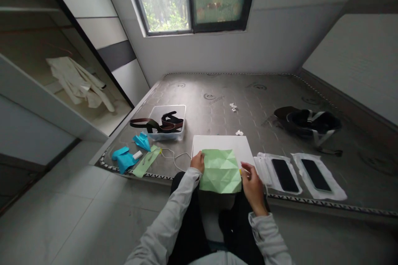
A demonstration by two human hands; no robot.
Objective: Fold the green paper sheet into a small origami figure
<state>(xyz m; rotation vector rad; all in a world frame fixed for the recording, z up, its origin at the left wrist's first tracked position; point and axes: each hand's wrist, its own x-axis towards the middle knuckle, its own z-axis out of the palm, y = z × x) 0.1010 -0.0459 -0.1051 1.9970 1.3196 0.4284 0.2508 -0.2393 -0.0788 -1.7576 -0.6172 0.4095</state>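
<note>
Creased pale green paper square on white board, left hand pinched its left edge, right hand gripped its right edge, grey mattress beneath.

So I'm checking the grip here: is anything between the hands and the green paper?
Nothing visible. The left hand and right hand hold the green paper directly at its side edges, over the white board.

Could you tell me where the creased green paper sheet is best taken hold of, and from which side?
Probably by its two side edges, as now: the left hand pinches the left edge and the right hand the right. The green paper sheet lies flat and creased, overhanging the white board towards the person, so fingers can slip under from that near side.
</note>
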